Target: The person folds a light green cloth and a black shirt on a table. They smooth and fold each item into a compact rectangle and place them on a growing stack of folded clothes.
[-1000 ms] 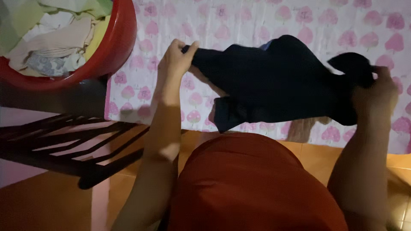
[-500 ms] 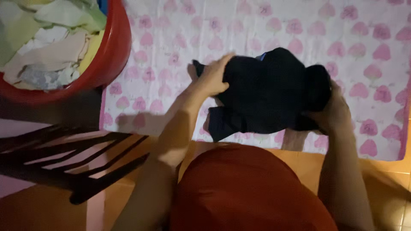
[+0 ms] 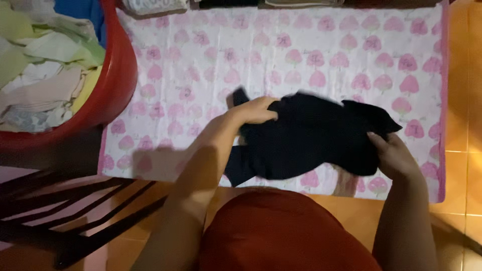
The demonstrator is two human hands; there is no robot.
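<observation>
A dark navy garment [image 3: 309, 135] lies bunched on a white cloth with pink prints [image 3: 281, 60] spread over the floor. My left hand [image 3: 253, 111] rests on the garment's left upper edge, fingers curled into the fabric. My right hand [image 3: 394, 155] grips the garment's right side, just under a loose flap. A corner of the garment hangs toward me at the lower left. My red-clad lap fills the bottom of the view.
A red basin [image 3: 113, 85] heaped with pale clothes [image 3: 40, 75] stands at the upper left, on a dark slatted chair [image 3: 75, 211]. Folded items [image 3: 155, 5] line the cloth's far edge. Orange floor tiles [image 3: 462, 100] run along the right.
Both hands have lowered the garment from the air onto the cloth and come closer together. The view has shifted, showing more of the cloth's far edge.
</observation>
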